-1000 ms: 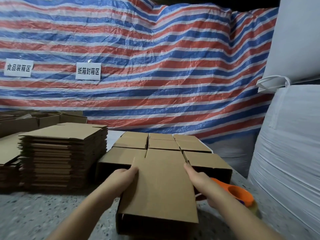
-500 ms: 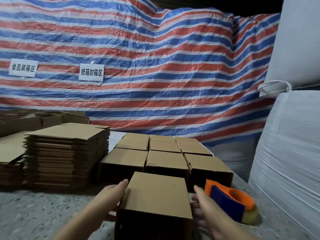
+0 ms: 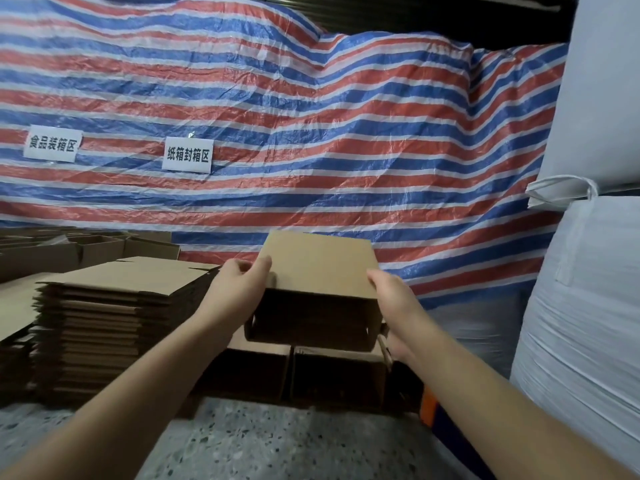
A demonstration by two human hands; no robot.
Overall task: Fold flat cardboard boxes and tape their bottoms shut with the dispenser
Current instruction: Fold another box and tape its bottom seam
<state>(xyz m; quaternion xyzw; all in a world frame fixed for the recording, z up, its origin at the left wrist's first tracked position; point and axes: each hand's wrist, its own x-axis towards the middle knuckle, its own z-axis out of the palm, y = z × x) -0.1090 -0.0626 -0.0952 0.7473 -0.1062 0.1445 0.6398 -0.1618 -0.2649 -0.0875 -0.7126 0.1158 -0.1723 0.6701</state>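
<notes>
Both grips [image 3: 239,289] [image 3: 393,296] — plain brown box [image 3: 317,265]

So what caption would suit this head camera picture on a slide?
Both hands, left hand and right hand, hold a folded cardboard box above finished boxes, beside a flat stack.

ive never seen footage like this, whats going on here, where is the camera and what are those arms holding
No machine here: a person wears a wide-angle camera on the head, so you look forward and down along their own arms. The left hand and right hand grip a folded cardboard box by its sides, lifted above finished boxes on the speckled surface. Left of them sits a stack of flat, unfolded boxes. The orange and blue thing at the right looks like the tape dispenser, mostly hidden by the arm. Behind hangs a striped tarp with two paper signs.
</notes>
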